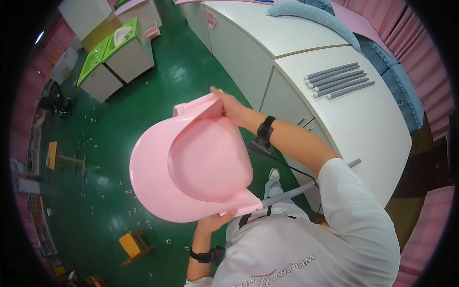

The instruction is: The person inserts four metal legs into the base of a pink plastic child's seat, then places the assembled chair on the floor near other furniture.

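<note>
Blue crescent cushion point(315, 16), pink curtain point(421, 57), perhaps a stroller point(59, 99)

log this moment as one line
left hand: seat, near side | right hand: seat, far side | tube: at seat corner | more tubes: on counter

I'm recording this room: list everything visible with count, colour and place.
Chair seat: one, pink, centre, held
Fitted tube: one, grey, seat's lower right
Loose tubes: about six, grey, on cabinets
Cabinets: several, white, right
Crescent cushion: one, blue, upper right
Other cushions: several, blue, right edge
Curtains: several, pink, both sides
Play units: two, green-topped, upper left
Small chair: one, yellow, lower left
Wheeled item: one, black, left
Distant furniture: several, mixed, left edge
Floor: one, green, below
Shirt: one, white, bottom
Wristbands: two, black, wrists
Left hand: one, seat's lower edge
Right hand: one, seat's upper edge
</note>
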The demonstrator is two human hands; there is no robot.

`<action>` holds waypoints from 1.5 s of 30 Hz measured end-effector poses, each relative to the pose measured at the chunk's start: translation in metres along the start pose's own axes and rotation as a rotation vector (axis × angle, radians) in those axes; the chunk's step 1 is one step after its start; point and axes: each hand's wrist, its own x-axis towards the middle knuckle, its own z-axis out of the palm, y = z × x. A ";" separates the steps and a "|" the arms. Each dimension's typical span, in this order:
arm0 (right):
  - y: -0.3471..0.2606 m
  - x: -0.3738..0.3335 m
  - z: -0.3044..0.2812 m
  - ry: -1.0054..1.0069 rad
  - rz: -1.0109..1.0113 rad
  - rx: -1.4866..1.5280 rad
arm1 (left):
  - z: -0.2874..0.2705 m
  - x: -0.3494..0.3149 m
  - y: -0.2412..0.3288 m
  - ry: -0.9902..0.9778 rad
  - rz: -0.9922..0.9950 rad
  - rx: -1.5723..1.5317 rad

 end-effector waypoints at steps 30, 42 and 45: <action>0.121 -0.074 0.115 -0.193 -0.618 -0.677 | -0.142 0.039 0.022 0.575 -0.453 -1.038; 0.114 -0.091 0.087 -0.405 -1.087 -0.976 | -0.107 -0.050 0.036 0.637 -0.116 -0.243; 0.031 -0.122 0.014 -0.375 -0.489 -1.107 | -0.109 -0.068 0.073 0.632 -0.135 -0.158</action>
